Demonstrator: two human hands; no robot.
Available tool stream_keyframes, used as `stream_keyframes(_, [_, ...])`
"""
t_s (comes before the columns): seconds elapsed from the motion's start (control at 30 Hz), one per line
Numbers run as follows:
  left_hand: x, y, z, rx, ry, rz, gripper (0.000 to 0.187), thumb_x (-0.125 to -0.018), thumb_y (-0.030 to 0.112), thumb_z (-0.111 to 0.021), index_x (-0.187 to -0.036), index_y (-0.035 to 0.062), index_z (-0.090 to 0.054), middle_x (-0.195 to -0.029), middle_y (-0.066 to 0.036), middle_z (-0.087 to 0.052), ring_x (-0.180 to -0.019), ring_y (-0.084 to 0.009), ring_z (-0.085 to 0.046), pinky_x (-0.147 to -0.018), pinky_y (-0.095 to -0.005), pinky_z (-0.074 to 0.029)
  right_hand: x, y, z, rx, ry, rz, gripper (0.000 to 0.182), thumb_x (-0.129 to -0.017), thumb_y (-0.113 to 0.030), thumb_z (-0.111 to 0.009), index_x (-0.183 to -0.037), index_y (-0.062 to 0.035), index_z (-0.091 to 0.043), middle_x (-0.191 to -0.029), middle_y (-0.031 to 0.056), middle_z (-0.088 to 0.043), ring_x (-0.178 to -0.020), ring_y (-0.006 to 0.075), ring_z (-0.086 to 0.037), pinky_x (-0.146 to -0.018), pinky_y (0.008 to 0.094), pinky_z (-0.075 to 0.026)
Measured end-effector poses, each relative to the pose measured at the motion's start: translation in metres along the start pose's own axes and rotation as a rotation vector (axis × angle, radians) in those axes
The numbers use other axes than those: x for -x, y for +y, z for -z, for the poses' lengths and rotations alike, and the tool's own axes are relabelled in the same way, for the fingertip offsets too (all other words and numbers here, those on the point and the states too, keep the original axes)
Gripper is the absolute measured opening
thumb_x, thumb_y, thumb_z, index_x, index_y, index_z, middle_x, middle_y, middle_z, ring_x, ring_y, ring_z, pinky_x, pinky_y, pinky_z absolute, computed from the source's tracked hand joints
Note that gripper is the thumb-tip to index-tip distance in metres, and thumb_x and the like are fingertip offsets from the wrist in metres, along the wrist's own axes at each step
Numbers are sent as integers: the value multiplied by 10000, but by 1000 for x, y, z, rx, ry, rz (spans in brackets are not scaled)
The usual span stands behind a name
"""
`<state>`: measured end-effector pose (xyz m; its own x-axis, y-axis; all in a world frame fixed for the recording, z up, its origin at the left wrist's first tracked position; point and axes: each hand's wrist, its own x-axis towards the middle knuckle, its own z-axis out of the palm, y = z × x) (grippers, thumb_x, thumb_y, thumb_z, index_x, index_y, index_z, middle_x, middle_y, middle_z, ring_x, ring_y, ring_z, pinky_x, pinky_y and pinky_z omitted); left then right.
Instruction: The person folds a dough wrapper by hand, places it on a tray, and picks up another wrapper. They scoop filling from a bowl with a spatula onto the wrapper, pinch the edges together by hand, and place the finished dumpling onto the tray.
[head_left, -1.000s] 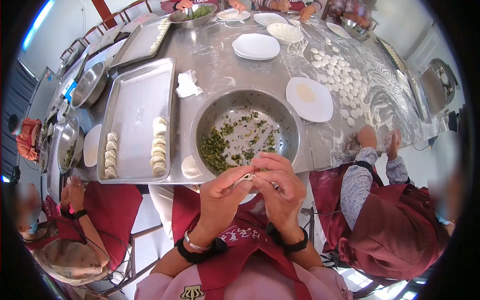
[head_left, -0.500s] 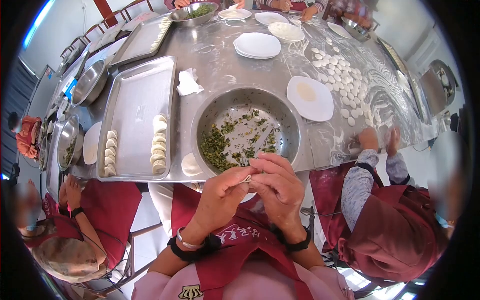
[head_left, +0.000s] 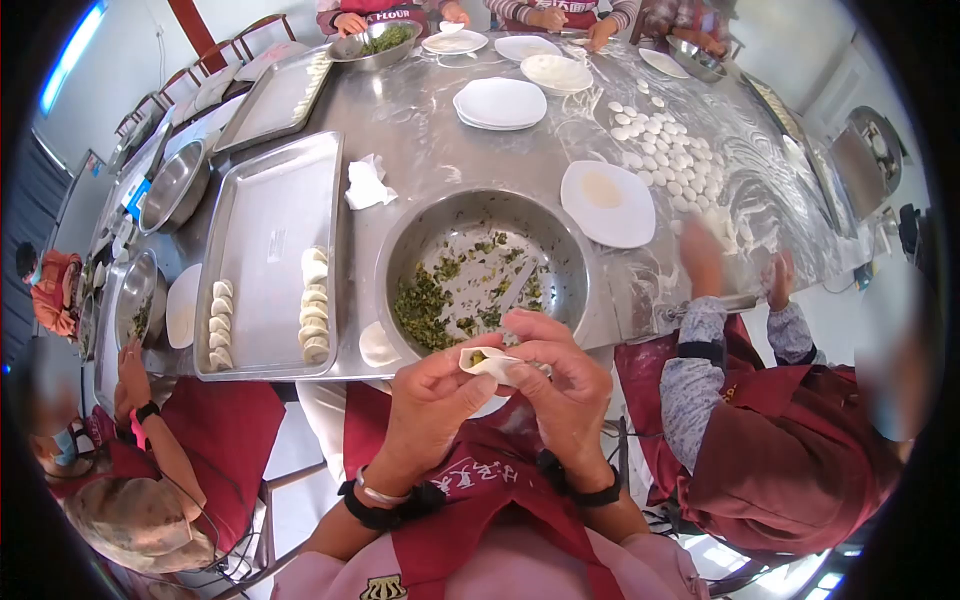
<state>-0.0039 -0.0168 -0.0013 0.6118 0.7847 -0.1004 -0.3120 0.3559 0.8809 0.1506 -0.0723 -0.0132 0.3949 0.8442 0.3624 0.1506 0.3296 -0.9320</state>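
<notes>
Between my two hands is a dumpling (head_left: 485,362), partly folded, with green filling showing at its open left end. My left hand (head_left: 432,398) pinches that left end between thumb and fingers. On the other side, my right hand (head_left: 562,378) has thumb and fingers closed on the dough. Just beyond my fingers stands a steel bowl (head_left: 582,290) with chopped green and yellow filling (head_left: 425,305) and a pale utensil (head_left: 519,283) inside. A round dough wrapper (head_left: 378,345) lies by the bowl's left side.
A metal tray (head_left: 268,270) to the left carries two rows of folded dumplings (head_left: 314,305). Stacked white plates (head_left: 500,103), a square plate (head_left: 608,205) and many dough pieces (head_left: 672,150) lie farther out. A co-worker's hands (head_left: 702,258) are at the right table edge.
The dumpling has come into clearer view between my fingers, its open end showing filling. The co-worker's hand on the right has moved toward the dough pieces. The view has shifted slightly.
</notes>
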Motion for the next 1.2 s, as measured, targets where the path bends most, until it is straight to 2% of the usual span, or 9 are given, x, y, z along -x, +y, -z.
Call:
stream_keyframes(0.17, [0, -15, -2, 91, 51, -41, 425, -971, -9, -601, -1373, -105, -502, -1295, -143, -617, -1159, -180, -614, -1008, -304, -509, -1, -7, -8, 124, 46, 83, 177, -822, -31, -746, -995, -32, -712, -1174, 132, -698, -1163, 308, -632, -976, 398, -503])
stream_keyframes(0.37, [3, -12, -14, -120, 63, -161, 439, -986, -10, -576, -1410, -77, -481, -1325, -145, -606, -1164, -172, -606, -1011, -289, -498, -3, -2, -7, 142, 64, 179, 148, -806, -19, -755, -941, -29, -697, -1131, 134, -714, -1138, 331, -642, -950, 404, -515])
stream_keyframes(0.47, [4, -14, -13, -229, 23, -153, 464, -986, -19, -569, -1435, -59, -461, -1348, -144, -593, -1151, -150, -603, -989, -268, -496, -6, -4, -3, 167, 42, 201, 128, -805, -11, -753, -914, -28, -687, -1131, 137, -715, -1137, 337, -642, -947, 406, -515])
stream_keyframes(0.57, [3, -14, -10, -319, 0, -159, 473, -984, -21, -571, -1442, -55, -456, -1342, -138, -596, -1140, -127, -596, -963, -255, -497, -7, -3, 2, 237, 4, 234, 173, -793, -14, -756, -957, -32, -704, -1138, 139, -713, -1137, 344, -641, -953, 410, -513])
stream_keyframes(0.77, [2, -14, -10, -211, 49, -104, 487, -975, -9, -595, -1443, -37, -464, -1266, -109, -631, -1075, -100, -604, -904, -238, -509, -6, -9, 9, 343, -61, 144, 283, -751, -23, -771, -1030, -46, -732, -1235, 154, -672, -1193, 351, -606, -966, 420, -509])
stream_keyframes(0.87, [3, -16, -5, -303, 8, -54, 499, -995, 34, -587, -1458, -48, -418, -1303, -120, -596, -1158, -172, -601, -994, -317, -520, -10, -14, 9, 364, -118, 281, 280, -743, -23, -775, -1018, -55, -734, -1264, 152, -658, -1219, 352, -590, -971, 415, -509])
stream_keyframes(0.97, [4, -16, -6, -396, -24, -97, 498, -994, 52, -601, -1450, -49, -430, -1273, -110, -614, -1145, -164, -609, -996, -295, -506, -9, -7, 5, 374, -140, 294, 303, -736, -25, -779, -1033, -67, -734, -1266, 148, -658, -1224, 347, -589, -971, 405, -511])
stream_keyframes(1.07, [5, -14, -6, -358, -4, -39, 484, -994, 49, -599, -1441, -49, -443, -1260, -114, -623, -1137, -170, -616, -988, -310, -521, -9, -5, 6, 382, -162, 300, 309, -742, -22, -779, -1045, -55, -729, -1268, 152, -656, -1223, 341, -591, -963, 392, -516])
stream_keyframes(1.2, [3, -18, -8, -153, 36, -77, 460, -996, 13, -579, -1440, -34, -465, -1263, -94, -619, -1103, -121, -601, -931, -257, -516, -4, -6, 3, 226, -54, 100, 270, -766, -15, -771, -1031, -36, -729, -1263, 147, -661, -1218, 331, -598, -961, 388, -516])
